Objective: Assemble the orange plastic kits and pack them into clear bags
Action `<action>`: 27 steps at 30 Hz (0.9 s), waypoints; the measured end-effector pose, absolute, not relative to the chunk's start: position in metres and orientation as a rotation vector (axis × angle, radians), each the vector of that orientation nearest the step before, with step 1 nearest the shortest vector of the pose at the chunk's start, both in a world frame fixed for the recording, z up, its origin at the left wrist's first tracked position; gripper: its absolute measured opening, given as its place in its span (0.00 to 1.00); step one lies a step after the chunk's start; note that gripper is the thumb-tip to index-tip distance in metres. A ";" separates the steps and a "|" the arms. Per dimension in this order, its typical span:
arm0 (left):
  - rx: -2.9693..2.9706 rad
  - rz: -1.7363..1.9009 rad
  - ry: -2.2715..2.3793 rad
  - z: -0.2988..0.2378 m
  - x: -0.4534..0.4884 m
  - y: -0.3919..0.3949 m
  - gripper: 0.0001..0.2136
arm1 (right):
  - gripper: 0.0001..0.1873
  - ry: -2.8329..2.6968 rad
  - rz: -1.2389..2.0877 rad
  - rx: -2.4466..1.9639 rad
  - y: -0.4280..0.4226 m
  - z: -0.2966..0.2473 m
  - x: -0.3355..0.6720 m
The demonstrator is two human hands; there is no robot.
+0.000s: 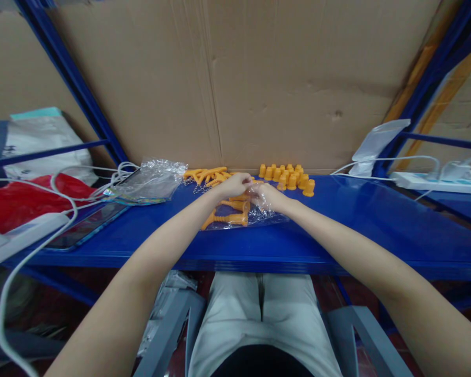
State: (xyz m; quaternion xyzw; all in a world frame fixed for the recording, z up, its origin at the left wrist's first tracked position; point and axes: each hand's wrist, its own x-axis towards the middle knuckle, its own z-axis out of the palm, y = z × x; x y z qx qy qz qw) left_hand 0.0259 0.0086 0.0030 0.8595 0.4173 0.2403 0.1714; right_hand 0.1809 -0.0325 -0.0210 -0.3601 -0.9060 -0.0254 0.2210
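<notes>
My left hand (pixel 237 185) and my right hand (pixel 267 197) meet above the middle of the blue shelf. Crinkled film of a clear plastic bag (pixel 272 215) shows at my right hand, whose fingers are closed on it. The left fingers are pinched together beside the right ones; what lies between them is too small to make out. Below the hands, orange plastic pieces (pixel 235 219) with ribbed stems and flared ends lie in or under the film. Behind my left hand is a pile of orange branching pieces (pixel 208 175) with small dark coils by it.
Several orange cup-shaped caps (pixel 292 180) stand at the back right. To the left are a stack of clear bags (pixel 151 180), a dark tablet (pixel 88 225), white cables and a red bag (pixel 35 199). A white power strip (pixel 439 182) sits far right; cardboard (pixel 259 84) walls the back.
</notes>
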 end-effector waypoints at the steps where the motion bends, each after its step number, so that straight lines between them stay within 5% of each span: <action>1: 2.445 0.679 1.175 0.004 0.024 0.009 0.05 | 0.09 -2.498 -0.059 -1.001 -0.032 -0.023 0.181; 9: 2.516 0.550 1.202 0.010 -0.001 -0.005 0.15 | 0.10 -2.574 0.021 -0.872 -0.047 -0.015 0.200; 13: 2.609 0.521 1.332 0.007 -0.017 -0.013 0.19 | 0.20 -2.646 -0.018 -0.956 -0.061 -0.002 0.208; 19: 2.766 0.588 1.535 0.011 -0.024 -0.046 0.10 | 0.16 -2.694 -0.015 -1.308 -0.071 0.002 0.203; 27: 2.804 0.007 1.535 0.003 -0.014 -0.081 0.16 | 0.20 -2.546 0.054 -1.333 -0.064 -0.013 0.195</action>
